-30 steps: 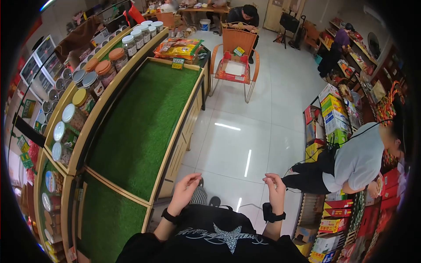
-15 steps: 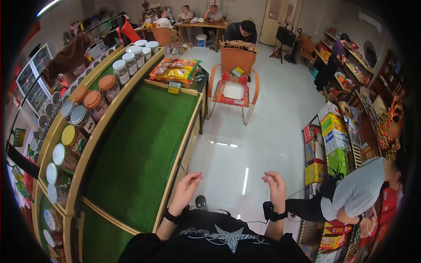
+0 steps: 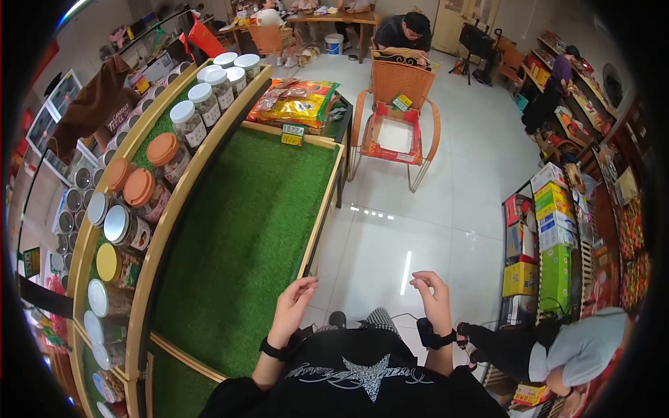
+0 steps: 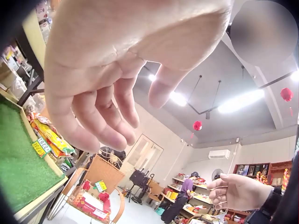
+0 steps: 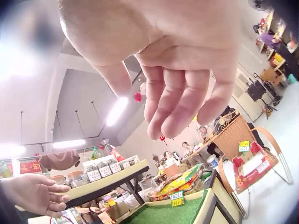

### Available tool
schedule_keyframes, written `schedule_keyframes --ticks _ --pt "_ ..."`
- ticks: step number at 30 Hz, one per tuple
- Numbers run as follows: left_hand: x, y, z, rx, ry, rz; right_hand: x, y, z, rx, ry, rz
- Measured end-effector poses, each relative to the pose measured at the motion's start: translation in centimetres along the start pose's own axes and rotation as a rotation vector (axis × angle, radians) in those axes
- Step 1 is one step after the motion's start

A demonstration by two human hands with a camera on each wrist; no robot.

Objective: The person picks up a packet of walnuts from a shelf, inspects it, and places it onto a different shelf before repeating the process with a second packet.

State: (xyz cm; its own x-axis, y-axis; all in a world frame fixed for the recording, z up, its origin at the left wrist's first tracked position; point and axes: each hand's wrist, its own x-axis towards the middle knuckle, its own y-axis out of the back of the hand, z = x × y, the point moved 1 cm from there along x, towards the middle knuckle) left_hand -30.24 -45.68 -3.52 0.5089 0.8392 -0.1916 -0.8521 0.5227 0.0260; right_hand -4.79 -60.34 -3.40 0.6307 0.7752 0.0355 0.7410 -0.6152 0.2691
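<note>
My left hand (image 3: 291, 311) is held out in front of my chest with loosely bent fingers and nothing in it. Level with it, my right hand (image 3: 433, 300) hangs in the air the same way, also holding nothing. In the left wrist view the left fingers (image 4: 100, 121) droop apart from the thumb. The right fingers (image 5: 180, 100) look just as relaxed in the right wrist view. Nearest the left hand is a display bin (image 3: 244, 230) lined with green artificial grass. Tiled floor (image 3: 369, 258) shows between the hands.
Lidded jars (image 3: 188, 122) line a raised shelf at left. Colourful packaged bags (image 3: 296, 101) lie beyond the bin. A wicker armchair (image 3: 401, 83) holding a red box (image 3: 394, 136) stands ahead. At right, a person (image 3: 585, 341) bends beside shelves and stacked cartons (image 3: 555, 265). Another person sits behind the chair.
My view has shifted forward and turned, so the chair and bin appear nearer and farther right. The person at right now sits lower in view. Both hands keep their pose.
</note>
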Motion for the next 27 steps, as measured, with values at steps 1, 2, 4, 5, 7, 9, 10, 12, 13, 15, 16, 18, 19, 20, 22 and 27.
schedule_keyframes --ticks 1,2,4,5,7,9,10,12,13,15,16,18,19,20,22,27 --pt "0.5 0.1 -0.2 -0.016 -0.002 0.020 0.9 -0.2 0.2 -0.001 -0.001 -0.011" --pt "0.9 0.0 -0.4 -0.034 -0.003 0.042 1.9 -0.3 0.3 0.007 -0.002 -0.025" --pt "2.0 -0.2 -0.6 -0.050 -0.002 0.065 4.0 -0.5 0.5 0.013 0.000 -0.052" --pt "2.6 -0.4 -0.7 -0.062 -0.008 0.075 5.1 -0.7 0.4 0.016 0.002 -0.074" --pt "4.5 -1.1 -1.2 -0.051 -0.002 0.087 7.8 -0.9 0.2 0.020 0.016 -0.103" --pt "6.7 -2.2 -0.9 -0.040 0.003 0.096 10.4 -0.8 0.0 0.017 0.054 -0.133" --pt "7.9 -2.9 -0.3 -0.035 -0.005 0.102 11.7 -0.5 -0.2 0.014 0.056 -0.142" --pt "9.7 -4.5 0.8 -0.032 -0.013 0.114 14.2 0.4 -0.6 0.003 0.083 -0.189" --pt "10.8 -5.3 1.6 -0.025 -0.030 0.116 15.5 1.0 -0.7 0.007 0.095 -0.190" --pt "13.2 -6.9 3.1 -0.020 -0.056 0.120 18.2 2.4 -0.6 -0.015 0.087 -0.180" --pt "14.4 -7.6 3.4 -0.021 -0.068 0.126 19.5 3.0 -0.5 -0.014 0.100 -0.181" --pt "16.6 -9.2 3.8 -0.053 -0.088 0.119 21.9 4.5 -0.2 -0.007 0.085 -0.166" --pt "17.5 -9.9 3.9 -0.058 -0.089 0.118 22.9 5.2 -0.1 -0.013 0.087 -0.165" --pt "18.4 -10.6 4.0 -0.039 -0.092 0.114 23.9 5.9 0.1 -0.009 0.087 -0.170" --pt "20.1 -12.0 3.9 -0.024 -0.095 0.109 25.6 7.1 0.4 -0.011 0.086 -0.175" --pt "22.2 -14.3 3.5 -0.025 -0.060 0.108 28.3 7.9 2.0 0.004 0.061 -0.240"
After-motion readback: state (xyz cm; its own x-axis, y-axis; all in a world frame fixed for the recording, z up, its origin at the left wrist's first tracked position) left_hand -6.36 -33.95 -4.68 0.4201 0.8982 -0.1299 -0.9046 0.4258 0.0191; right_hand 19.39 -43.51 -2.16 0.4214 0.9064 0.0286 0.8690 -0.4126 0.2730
